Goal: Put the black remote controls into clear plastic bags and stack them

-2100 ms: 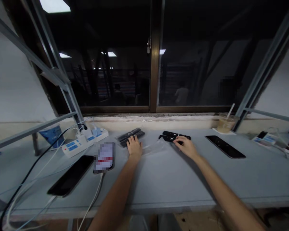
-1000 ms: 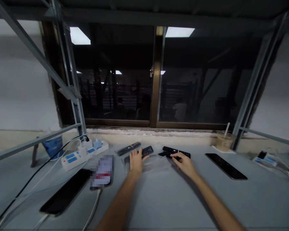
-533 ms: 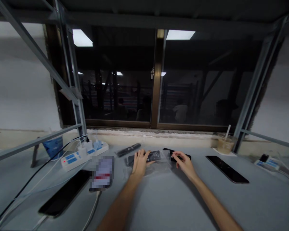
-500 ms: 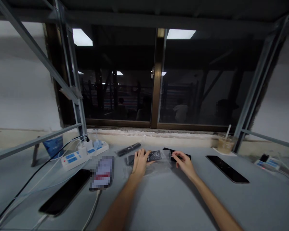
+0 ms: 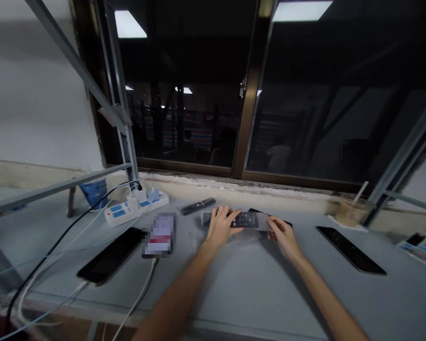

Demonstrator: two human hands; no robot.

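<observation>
My left hand [image 5: 220, 225] is closed over a black remote control [image 5: 246, 219], with fingers across its middle and the thumb pointing right. A clear plastic bag [image 5: 265, 222] wraps the remote and spreads loosely on the desk beneath. At the bag's right end, my right hand [image 5: 282, 235] pinches the plastic between thumb and fingers. Behind that hand lies a dark flat device [image 5: 287, 223], mostly hidden. A second remote control [image 5: 198, 206], seemingly in plastic too, rests beyond my left hand.
Left of my hands lie a black phone [image 5: 110, 255] and a lit phone [image 5: 159, 237], both on cables. A white power strip [image 5: 119, 215] sits behind them. To the right are another black phone [image 5: 351, 250] and a drink cup with a straw [image 5: 350, 210].
The view has tilted down and rolled slightly. The bag's end now stretches flat from the remote to my right fingers, and more of the remote's keys show. My left hand keeps its hold.
</observation>
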